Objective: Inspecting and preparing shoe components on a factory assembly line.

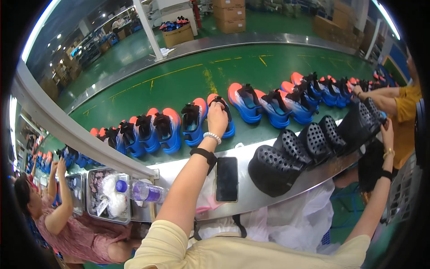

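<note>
My left hand point(218, 117) is closed on the collar of a running shoe point(230, 129) with an orange toe and blue sole. The shoe stands in a long row on the green belt point(179, 85). To its left is a matching running shoe point(193, 123), and a gap parts it from another running shoe point(245, 103) on the right. My right hand point(387, 134) reaches far right to the end of a line of black perforated clogs point(272, 168). Its fingers curl at the rearmost clog, beside a small blue bit; what they grip is unclear.
A dark phone point(227, 179) lies on the metal ledge point(172, 172) before me. Left of it are a clear bottle point(148, 191) and a metal tray point(127, 216). A white post point(85, 139) slants across the left. Co-workers sit at left and right.
</note>
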`<state>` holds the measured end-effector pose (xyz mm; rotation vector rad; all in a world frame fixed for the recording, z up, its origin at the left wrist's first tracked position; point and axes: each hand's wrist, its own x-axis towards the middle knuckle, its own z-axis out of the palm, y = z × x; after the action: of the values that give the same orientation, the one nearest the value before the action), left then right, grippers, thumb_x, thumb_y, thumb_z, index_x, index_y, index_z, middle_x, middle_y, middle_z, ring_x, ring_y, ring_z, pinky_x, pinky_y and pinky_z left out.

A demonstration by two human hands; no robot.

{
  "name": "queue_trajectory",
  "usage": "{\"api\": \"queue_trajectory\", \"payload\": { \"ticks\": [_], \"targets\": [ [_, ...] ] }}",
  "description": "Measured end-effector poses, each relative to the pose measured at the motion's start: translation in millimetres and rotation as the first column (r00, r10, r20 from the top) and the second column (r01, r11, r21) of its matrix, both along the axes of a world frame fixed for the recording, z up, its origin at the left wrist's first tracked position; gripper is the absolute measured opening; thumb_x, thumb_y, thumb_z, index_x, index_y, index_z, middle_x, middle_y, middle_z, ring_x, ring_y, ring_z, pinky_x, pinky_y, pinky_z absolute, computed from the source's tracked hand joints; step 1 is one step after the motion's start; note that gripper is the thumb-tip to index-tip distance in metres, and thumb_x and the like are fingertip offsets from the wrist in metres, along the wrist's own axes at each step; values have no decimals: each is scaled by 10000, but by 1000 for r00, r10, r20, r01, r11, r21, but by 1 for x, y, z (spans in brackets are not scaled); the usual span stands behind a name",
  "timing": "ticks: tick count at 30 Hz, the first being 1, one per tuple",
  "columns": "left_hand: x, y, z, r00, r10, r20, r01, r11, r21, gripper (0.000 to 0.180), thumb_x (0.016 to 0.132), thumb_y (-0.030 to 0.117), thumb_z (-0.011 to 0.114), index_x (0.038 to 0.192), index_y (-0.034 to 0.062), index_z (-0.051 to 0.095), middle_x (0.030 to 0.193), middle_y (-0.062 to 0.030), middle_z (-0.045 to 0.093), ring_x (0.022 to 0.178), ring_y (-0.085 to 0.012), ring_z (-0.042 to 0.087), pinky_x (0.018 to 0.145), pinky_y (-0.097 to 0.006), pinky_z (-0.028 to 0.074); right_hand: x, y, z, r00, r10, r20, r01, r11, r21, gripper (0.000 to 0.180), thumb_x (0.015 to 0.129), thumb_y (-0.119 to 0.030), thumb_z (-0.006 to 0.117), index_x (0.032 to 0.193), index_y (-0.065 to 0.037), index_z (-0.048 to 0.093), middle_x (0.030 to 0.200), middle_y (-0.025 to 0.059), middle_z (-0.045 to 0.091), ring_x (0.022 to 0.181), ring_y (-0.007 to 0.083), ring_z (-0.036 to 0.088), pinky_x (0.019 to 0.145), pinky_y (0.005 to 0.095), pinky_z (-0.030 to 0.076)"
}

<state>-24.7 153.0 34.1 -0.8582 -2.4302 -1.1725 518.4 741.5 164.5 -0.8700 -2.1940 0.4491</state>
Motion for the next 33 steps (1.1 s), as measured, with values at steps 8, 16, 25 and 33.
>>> {"api": "queue_trajectory", "payload": {
  "ticks": [8, 16, 25, 33],
  "targets": [
    [-12, -2, -5, 995, 26, -96, -42, 984, -172, 468, 822, 25, 465, 1289, -7, 454, 1330, -135, 459, 1168, -338, 472, 919, -408, 466, -41, -42, 36, 994, 105, 6, -105, 994, -7, 407, 850, -92, 613, 1207, 58, 486, 1053, 81, 590, 919, 147, 545, 829, 271, 424],
    [48, -75, -16, 974, 103, 204, -74, 986, -147, 397, 802, 145, 610, 1192, 83, 577, 1130, -177, 537, 1078, -367, 515, 951, -385, 429, -218, -351, 152, 880, 466, -94, -474, 876, -89, 355, 856, -113, 649, 1165, 32, 553, 1020, 65, 641, 883, 132, 597, 805, 252, 461],
    [36, -74, -26, 942, -77, 328, 58, 996, 68, 328, 847, 232, 611, 1140, 84, 596, 1231, -148, 555, 1064, -357, 564, 897, -409, 460, -482, -554, 42, 527, 376, 763, -399, 902, -169, 522, 640, -342, 814, 1015, -6, 674, 1014, 188, 672, 963, 315, 653, 832, 380, 525],
    [38, -94, -14, 915, 11, 402, 6, 999, -42, 324, 868, 271, 566, 1172, 162, 587, 1344, -126, 504, 1047, -354, 591, 858, -451, 488, -540, -569, -59, 605, 253, 755, -500, 859, 113, 400, 655, -302, 796, 921, -22, 692, 947, 181, 682, 909, 303, 668, 815, 383, 530]
  ]
}}
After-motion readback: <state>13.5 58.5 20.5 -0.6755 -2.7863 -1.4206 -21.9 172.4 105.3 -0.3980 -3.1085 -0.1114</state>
